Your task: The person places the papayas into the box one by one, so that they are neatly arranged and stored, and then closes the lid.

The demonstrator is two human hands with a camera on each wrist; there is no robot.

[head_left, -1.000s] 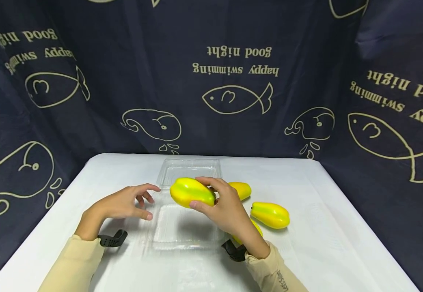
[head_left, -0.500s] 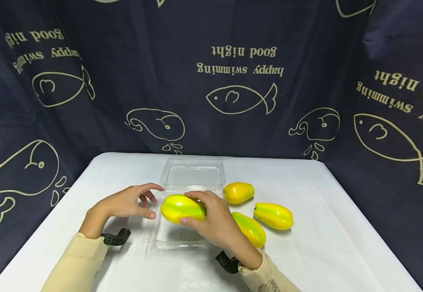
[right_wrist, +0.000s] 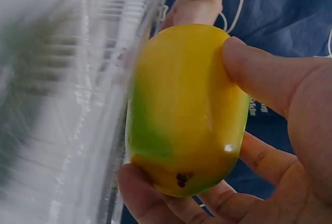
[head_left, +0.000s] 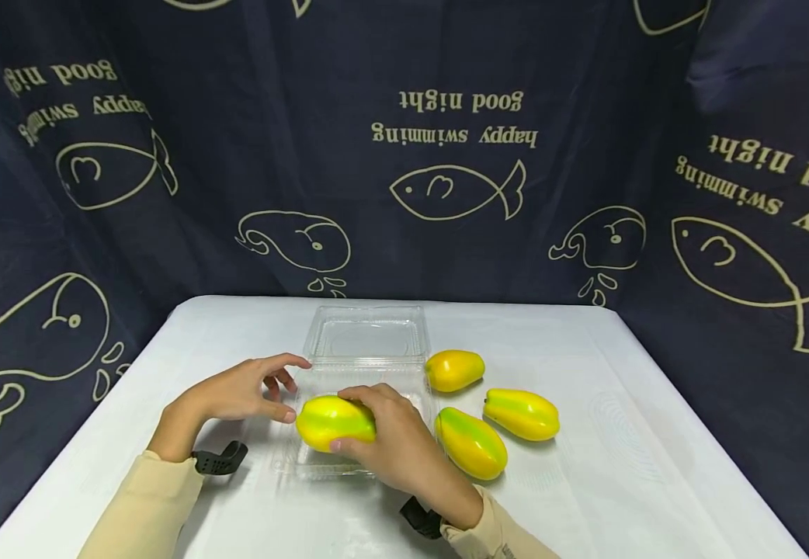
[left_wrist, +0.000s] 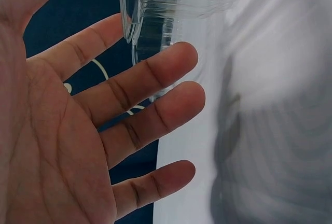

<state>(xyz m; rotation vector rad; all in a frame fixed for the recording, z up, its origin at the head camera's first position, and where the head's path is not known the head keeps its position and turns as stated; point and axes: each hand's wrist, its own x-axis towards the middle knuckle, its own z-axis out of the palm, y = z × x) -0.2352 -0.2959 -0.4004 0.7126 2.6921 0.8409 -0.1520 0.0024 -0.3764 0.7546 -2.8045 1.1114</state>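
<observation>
My right hand (head_left: pixel 399 439) grips a yellow-green papaya (head_left: pixel 331 423), thumb on the near side and fingers over the far side. The papaya is over the base of a clear plastic clamshell box (head_left: pixel 357 362), toward its left side. In the right wrist view the papaya's dark stem end (right_wrist: pixel 181 179) faces the camera. My left hand (head_left: pixel 240 392) stays at the box's left edge with fingers spread and slightly bent, holding nothing. In the left wrist view its index fingertip (left_wrist: pixel 116 27) meets the box rim. Whether the papaya touches the box floor is hidden.
Three more papayas lie right of the box: one far (head_left: pixel 455 370), one near (head_left: pixel 472 442) and one further right (head_left: pixel 522 414). The box lid (head_left: pixel 368 332) lies opened back on the white-covered table (head_left: pixel 628 481). A dark patterned curtain (head_left: pixel 460 256) hangs behind.
My right hand has carried the papaya left, nearer and lower, over the box base. It now uncovers the nearest loose papaya. My left hand has barely moved.
</observation>
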